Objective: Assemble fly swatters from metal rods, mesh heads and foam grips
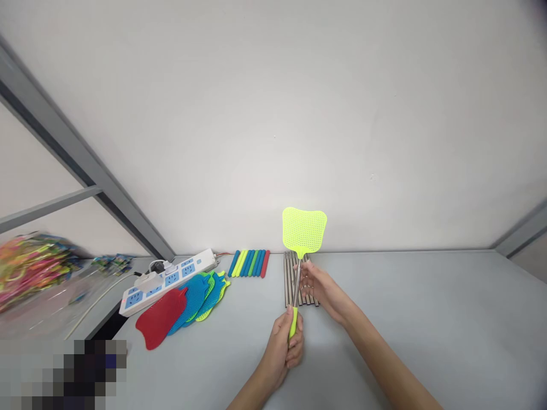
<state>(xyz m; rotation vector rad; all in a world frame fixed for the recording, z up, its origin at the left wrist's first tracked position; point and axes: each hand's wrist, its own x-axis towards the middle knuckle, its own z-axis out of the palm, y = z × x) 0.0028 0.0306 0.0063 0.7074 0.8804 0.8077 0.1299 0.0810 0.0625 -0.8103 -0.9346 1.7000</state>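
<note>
A fly swatter with a bright yellow-green perforated head (304,230) stands upright above the table, its thin metal rod (297,285) running down to a yellow-green handle (293,323). My left hand (284,341) is closed around that handle. Just right of the rod, below the swatter head, is my right hand (322,290); its fingers are loosely curled and apart, and I cannot tell whether the fingertips touch the rod. Behind the rod and my right hand lies a row of metal rods (289,282), partly hidden.
Several coloured handles (249,263) lie in a row by the wall. To the left are loose swatter heads in red (161,319), blue and green, beside a white power strip (209,259) with plugs and cables. Packaged colourful items (36,267) are piled farther left. Grey frame bars (77,136) rise there.
</note>
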